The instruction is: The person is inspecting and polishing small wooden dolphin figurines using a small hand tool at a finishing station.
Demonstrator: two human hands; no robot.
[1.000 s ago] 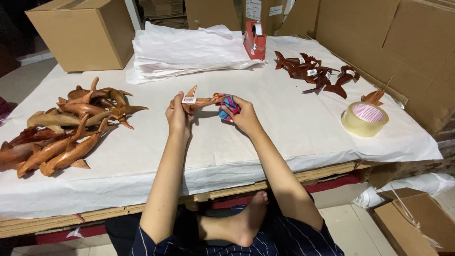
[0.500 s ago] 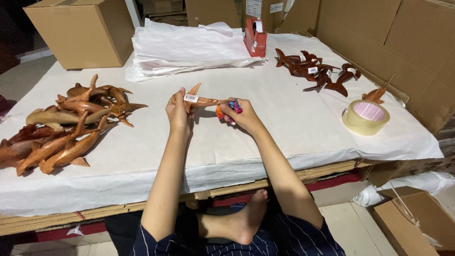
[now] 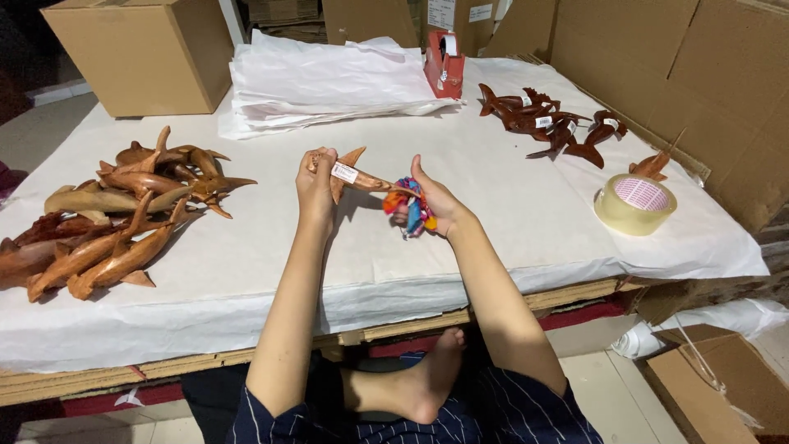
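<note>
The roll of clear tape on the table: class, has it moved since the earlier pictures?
No. The tape roll lies in the same spot by the table's right edge, just below the lone wooden carving, as it did before.

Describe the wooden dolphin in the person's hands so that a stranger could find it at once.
Start at the white paper-covered table, with the pile of wooden dolphins on its left. At the middle, the left hand holds one wooden dolphin above the paper, next to the right hand. Unlike the pile, it is lifted, alone, and bears a small white sticker.
</note>
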